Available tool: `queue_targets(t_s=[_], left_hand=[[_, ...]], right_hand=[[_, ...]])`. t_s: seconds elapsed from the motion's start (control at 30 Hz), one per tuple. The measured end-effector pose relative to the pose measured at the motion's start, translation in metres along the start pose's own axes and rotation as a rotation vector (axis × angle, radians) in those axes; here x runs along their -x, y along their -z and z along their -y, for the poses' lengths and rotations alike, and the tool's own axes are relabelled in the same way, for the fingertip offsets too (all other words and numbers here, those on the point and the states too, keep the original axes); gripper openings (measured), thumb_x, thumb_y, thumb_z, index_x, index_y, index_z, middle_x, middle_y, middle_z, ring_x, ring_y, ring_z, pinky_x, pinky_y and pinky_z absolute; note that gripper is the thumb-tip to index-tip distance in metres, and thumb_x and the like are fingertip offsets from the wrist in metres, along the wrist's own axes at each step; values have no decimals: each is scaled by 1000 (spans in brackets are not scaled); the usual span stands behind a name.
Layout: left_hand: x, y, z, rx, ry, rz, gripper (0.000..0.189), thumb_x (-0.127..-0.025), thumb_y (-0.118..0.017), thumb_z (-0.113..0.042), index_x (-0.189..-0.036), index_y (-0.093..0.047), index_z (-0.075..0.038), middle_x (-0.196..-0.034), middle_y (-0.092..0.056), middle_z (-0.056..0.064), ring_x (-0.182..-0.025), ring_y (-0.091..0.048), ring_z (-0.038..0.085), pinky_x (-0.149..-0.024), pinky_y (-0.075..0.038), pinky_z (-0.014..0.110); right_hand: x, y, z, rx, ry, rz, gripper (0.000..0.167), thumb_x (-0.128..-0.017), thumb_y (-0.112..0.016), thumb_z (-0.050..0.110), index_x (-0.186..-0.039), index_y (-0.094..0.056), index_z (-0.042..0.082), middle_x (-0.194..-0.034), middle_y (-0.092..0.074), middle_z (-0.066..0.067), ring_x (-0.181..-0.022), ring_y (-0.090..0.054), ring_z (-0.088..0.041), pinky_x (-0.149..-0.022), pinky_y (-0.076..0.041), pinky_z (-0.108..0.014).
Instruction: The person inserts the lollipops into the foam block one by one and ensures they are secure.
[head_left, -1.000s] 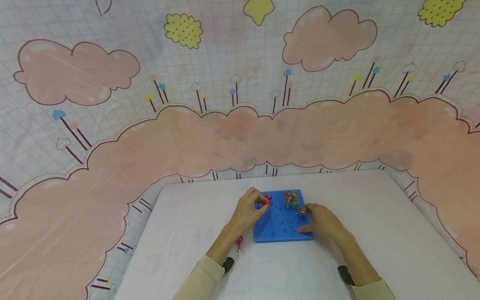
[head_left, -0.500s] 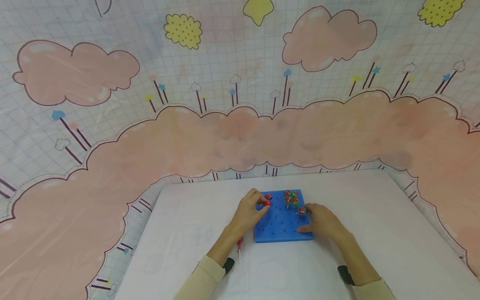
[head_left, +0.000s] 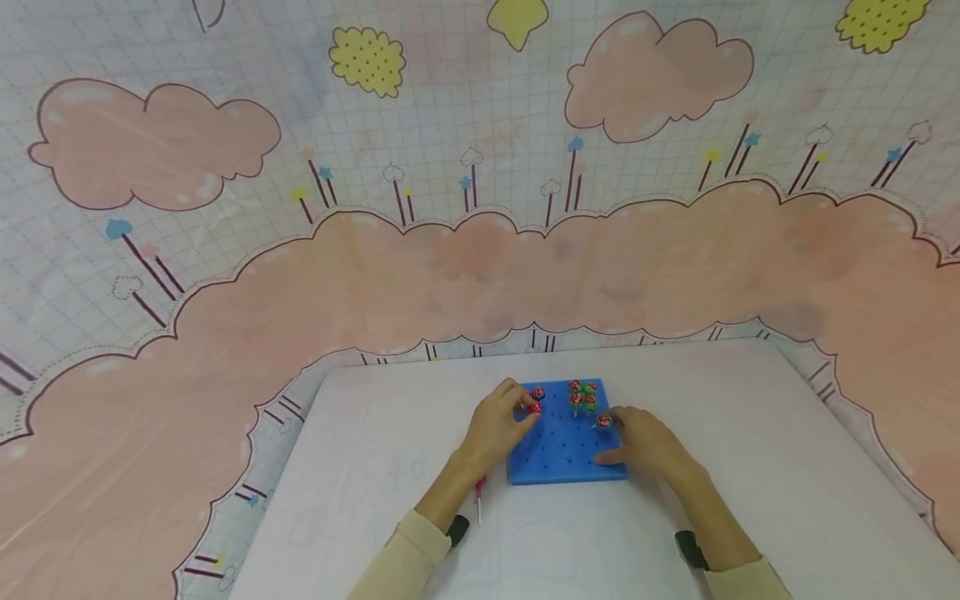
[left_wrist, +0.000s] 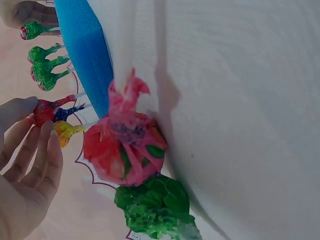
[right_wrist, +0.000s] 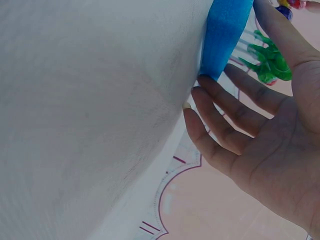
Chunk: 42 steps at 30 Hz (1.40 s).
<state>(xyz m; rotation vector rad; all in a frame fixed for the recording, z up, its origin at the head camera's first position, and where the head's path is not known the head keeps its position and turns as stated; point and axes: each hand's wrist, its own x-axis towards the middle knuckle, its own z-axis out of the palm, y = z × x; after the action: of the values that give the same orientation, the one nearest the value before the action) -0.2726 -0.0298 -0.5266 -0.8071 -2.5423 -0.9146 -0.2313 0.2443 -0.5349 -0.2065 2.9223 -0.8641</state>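
My left hand (head_left: pixel 495 425) pinches a red-wrapped lollipop (head_left: pixel 535 407) by its head over the left back part of a blue foam board (head_left: pixel 558 468). In the left wrist view its stick points at the board's face, beside a dark blue lollipop (left_wrist: pixel 61 114) and a yellow lollipop (left_wrist: pixel 68 132). My right hand (head_left: pixel 647 442) rests at the board's right edge, thumb near the front corner and fingers spread loosely along the side. Close by its fingertips a lollipop (head_left: pixel 603 422) leans out of the board. Several green-wrapped lollipops (head_left: pixel 583 398) stand at the back right.
Rows of small holes mark the board. On the white table (head_left: pixel 375 467), partly behind my left forearm, lies a pink-red lollipop (left_wrist: pixel 125 150) with a green one (left_wrist: pixel 155 206) next to it in the left wrist view. A cartoon-printed cloth (head_left: pixel 480 267) hangs behind.
The red lollipop in my left hand has come down slightly, and the stick that showed under it is now out of sight. My right hand keeps its place.
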Motion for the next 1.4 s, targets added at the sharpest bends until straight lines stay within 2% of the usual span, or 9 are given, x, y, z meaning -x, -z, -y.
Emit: queue_targets(t_s=[0.13, 0.4, 0.53, 0.73, 0.9, 1.0, 1.1, 1.3, 1.4], left_hand=[[0, 0, 0, -34, 18, 15, 15, -90, -84, -18, -98, -71, -13, -101, -63, -2, -82, -64, 15, -70, -52, 18], [-2, -1, 0, -59, 39, 10, 14, -89, -85, -18, -94, -73, -13, -98, -64, -2, -78, -61, 11, -68, -52, 18], [-2, -1, 2, -48, 42, 9, 14, -89, -84, -20, -95, -72, -14, -99, -65, 0, -79, -63, 15, -69, -52, 20], [1, 4, 8, 6, 92, 69, 21, -93, -81, -27, -106, -73, -13, -106, -63, -3, -89, -64, 14, -75, -53, 18], [-1, 15, 10, 48, 111, 49, 23, -94, -80, -28, -109, -74, -12, -107, -66, -1, -87, -64, 15, -70, -52, 21], [-1, 24, 12, 46, 113, 15, 20, -95, -79, -25, -108, -73, -11, -105, -66, 0, -85, -64, 15, -67, -51, 23], [0, 32, 13, 25, 137, 7, 17, -95, -78, -23, -106, -73, -11, -103, -67, 0, -84, -63, 14, -67, -50, 23], [10, 51, 12, -17, 281, 93, 12, -97, -76, -25, -105, -73, -17, -102, -68, 0, -83, -58, 12, -68, -52, 25], [18, 63, 12, -12, 327, 145, 13, -96, -77, -26, -106, -73, -18, -100, -68, -3, -85, -59, 12, -72, -53, 26]], right_hand=[[0, 0, 0, 3, 3, 3, 93, -75, -94, 43, -141, -55, -10, -136, -62, -29, -131, -54, -50, -106, -46, -62], [-2, 0, -1, 5, 15, 4, 93, -75, -93, 43, -141, -55, -10, -136, -62, -30, -131, -55, -50, -105, -46, -62], [-4, 0, -1, 9, 13, 1, 93, -75, -93, 45, -140, -55, -10, -135, -62, -30, -130, -55, -50, -105, -47, -62], [-4, 0, 0, 10, 3, 8, 92, -75, -93, 43, -139, -56, -10, -135, -62, -30, -130, -55, -51, -104, -47, -63], [-5, 0, 0, 10, -5, 5, 92, -75, -93, 44, -140, -56, -9, -135, -62, -29, -130, -54, -51, -105, -47, -63], [-5, 0, -1, 10, -6, 5, 93, -75, -93, 45, -140, -55, -9, -136, -62, -29, -131, -54, -51, -105, -46, -63], [-5, 0, 0, 10, -7, 7, 93, -75, -93, 45, -140, -55, -9, -136, -61, -30, -131, -54, -51, -105, -46, -63], [-6, 1, 0, 11, -3, 7, 92, -75, -93, 45, -140, -56, -9, -136, -62, -30, -131, -54, -51, -105, -46, -63], [-5, 1, 0, 9, 0, 12, 92, -75, -93, 45, -140, -56, -9, -135, -62, -29, -131, -54, -51, -105, -47, -63]])
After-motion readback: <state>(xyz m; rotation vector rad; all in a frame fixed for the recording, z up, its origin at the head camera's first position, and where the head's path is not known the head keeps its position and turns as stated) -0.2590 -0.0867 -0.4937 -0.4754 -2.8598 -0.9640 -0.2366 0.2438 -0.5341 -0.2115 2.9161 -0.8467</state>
